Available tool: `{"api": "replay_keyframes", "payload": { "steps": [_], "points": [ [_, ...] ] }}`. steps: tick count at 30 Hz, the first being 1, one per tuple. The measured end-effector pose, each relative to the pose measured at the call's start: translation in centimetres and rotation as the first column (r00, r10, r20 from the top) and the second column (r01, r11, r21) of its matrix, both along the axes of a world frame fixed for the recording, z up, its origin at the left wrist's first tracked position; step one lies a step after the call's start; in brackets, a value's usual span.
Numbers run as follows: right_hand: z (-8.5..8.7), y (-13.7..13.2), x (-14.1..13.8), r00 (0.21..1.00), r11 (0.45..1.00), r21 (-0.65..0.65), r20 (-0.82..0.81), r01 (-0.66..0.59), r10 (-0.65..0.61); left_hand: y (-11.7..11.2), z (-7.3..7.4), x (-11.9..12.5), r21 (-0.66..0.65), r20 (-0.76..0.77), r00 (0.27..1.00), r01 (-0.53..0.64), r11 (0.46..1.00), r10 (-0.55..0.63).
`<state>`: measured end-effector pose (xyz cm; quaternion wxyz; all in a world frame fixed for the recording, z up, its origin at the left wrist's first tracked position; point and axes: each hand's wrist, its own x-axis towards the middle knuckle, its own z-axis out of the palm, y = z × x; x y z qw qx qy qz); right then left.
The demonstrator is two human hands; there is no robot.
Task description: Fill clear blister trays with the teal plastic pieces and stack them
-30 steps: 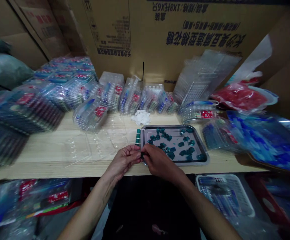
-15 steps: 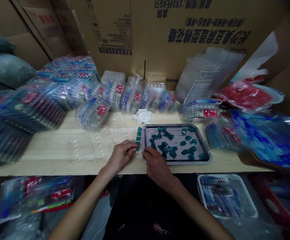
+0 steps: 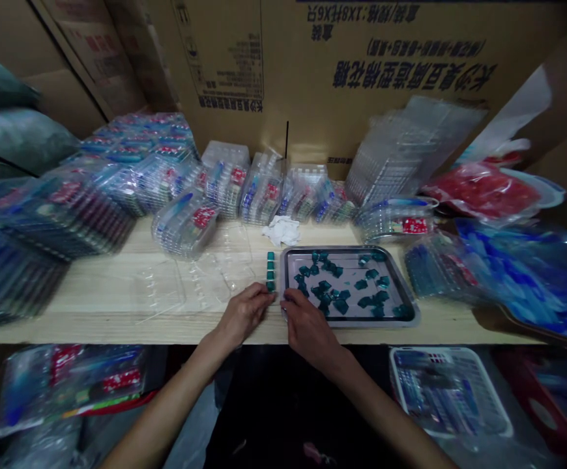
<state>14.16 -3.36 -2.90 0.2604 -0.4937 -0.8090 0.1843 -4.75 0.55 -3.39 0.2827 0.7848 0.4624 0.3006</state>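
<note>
A metal tray (image 3: 407,298) on the wooden table holds several loose teal square pieces (image 3: 335,290). A short row of teal pieces (image 3: 270,271) lies in a clear plastic blister sheet (image 3: 205,280) just left of the tray. My left hand (image 3: 242,314) rests on the table with its fingers curled, fingertips at the near end of that row. My right hand (image 3: 307,324) lies at the tray's near left corner, fingers bent and close together. What either hand's fingertips hold is too small to make out.
Stacks of filled clear blister packs (image 3: 117,189) crowd the left and back of the table. A crumpled white tissue (image 3: 279,229) lies behind the tray. Blue bags (image 3: 523,273) and a red bag (image 3: 479,189) sit right. A white basket (image 3: 447,391) stands below right. Cardboard boxes (image 3: 362,71) form the back wall.
My hands, pinched together near the tray's near left corner a second ago, have parted; the left moved to the row's near end, the right stays by the tray's corner.
</note>
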Motion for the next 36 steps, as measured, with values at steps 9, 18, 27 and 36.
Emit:
{"api": "replay_keyframes", "payload": {
  "steps": [9, 18, 27, 36],
  "points": [
    [-2.5, 2.6, -0.4, 0.942, 0.957, -0.021, -0.174, 0.289, -0.288, -3.8, -3.1, -1.4, 0.225, -0.027, 1.000, -0.008, 0.974, 0.015],
    [-3.2, 3.5, -1.5, 0.939, 0.965, 0.026, 0.222, 0.263, -0.262, -4.5, -2.3, 0.0, 0.352, 0.023, 0.996, -0.089, 0.932, 0.087],
    [-3.0, 4.7, 1.5, 0.934, 0.923, -0.248, 0.276, 0.296, -0.226, -5.5, -0.5, -5.1, 0.414, 0.018, 0.913, -0.379, 0.828, 0.409],
    [0.9, 2.1, 1.9, 0.824, 0.815, -0.550, -0.365, 0.185, -0.433, -3.3, 1.9, -20.9, 0.204, -0.521, 0.124, -0.943, 0.264, 0.844]
  ]
}}
